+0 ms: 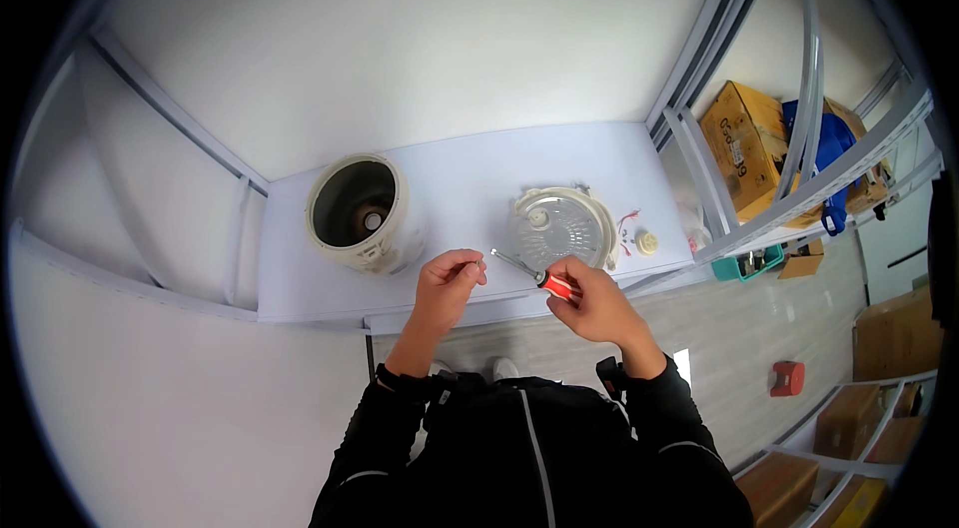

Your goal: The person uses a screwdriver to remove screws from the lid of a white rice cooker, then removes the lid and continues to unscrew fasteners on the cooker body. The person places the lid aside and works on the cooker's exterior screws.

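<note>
My right hand (599, 306) is wrapped round the red-and-white handle of a screwdriver (557, 284). Its metal shaft slants up to the left, with the tip in the air close to my left hand (448, 286). The left fingers are pinched together at the table's front edge; what sits between them, if anything, is too small to make out. Beyond that hand stands a hollow cream appliance body (400, 233), like a rice cooker's, with a dark interior. A round lid-like part (554, 228) with a clear ribbed face and a cream rim lies just past the screwdriver.
Red wires (627, 228) and a small round cream part (647, 243) lie right of the lid on the white table (470, 168). Metal frame posts flank the table. Cardboard boxes (744, 143), a teal bin (747, 266) and a red stool (787, 378) are at the right.
</note>
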Action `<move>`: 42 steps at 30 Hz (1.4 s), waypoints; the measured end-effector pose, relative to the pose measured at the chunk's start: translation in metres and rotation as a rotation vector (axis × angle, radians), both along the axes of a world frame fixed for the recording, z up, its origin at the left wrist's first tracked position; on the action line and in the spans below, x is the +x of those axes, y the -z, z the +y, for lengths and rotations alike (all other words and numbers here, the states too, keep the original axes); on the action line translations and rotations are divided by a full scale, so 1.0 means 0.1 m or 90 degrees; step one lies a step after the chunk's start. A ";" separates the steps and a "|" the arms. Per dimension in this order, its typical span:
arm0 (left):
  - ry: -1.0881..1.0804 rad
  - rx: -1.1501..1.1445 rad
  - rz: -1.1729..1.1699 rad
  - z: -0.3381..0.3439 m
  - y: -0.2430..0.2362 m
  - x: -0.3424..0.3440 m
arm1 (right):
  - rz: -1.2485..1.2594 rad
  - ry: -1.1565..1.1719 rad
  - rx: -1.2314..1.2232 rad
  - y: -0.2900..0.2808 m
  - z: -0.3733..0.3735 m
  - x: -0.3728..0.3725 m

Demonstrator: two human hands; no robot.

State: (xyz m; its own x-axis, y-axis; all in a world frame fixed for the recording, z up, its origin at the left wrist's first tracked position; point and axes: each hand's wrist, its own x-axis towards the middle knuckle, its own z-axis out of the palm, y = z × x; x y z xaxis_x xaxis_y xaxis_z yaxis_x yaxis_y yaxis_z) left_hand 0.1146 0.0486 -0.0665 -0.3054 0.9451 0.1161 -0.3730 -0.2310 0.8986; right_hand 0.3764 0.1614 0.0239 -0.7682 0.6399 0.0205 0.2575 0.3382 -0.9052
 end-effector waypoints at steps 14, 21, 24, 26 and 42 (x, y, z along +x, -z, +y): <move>0.000 -0.005 -0.004 -0.23 -0.09 -0.19 | 0.005 -0.087 0.065 -0.13 -0.07 -0.20; -0.026 -0.087 0.388 -0.34 -0.51 -0.21 | -0.108 -0.054 0.314 -0.18 -0.12 -0.19; -0.012 -0.090 0.494 -0.36 -0.62 -0.20 | -0.101 -0.055 0.334 -0.18 -0.14 -0.18; -0.020 -0.116 0.473 -0.40 -0.64 -0.20 | -0.053 -0.082 0.241 -0.27 -0.15 -0.20; -0.174 -0.085 -0.331 -0.44 0.11 -0.19 | 0.091 -0.083 -0.015 0.05 -0.53 -0.70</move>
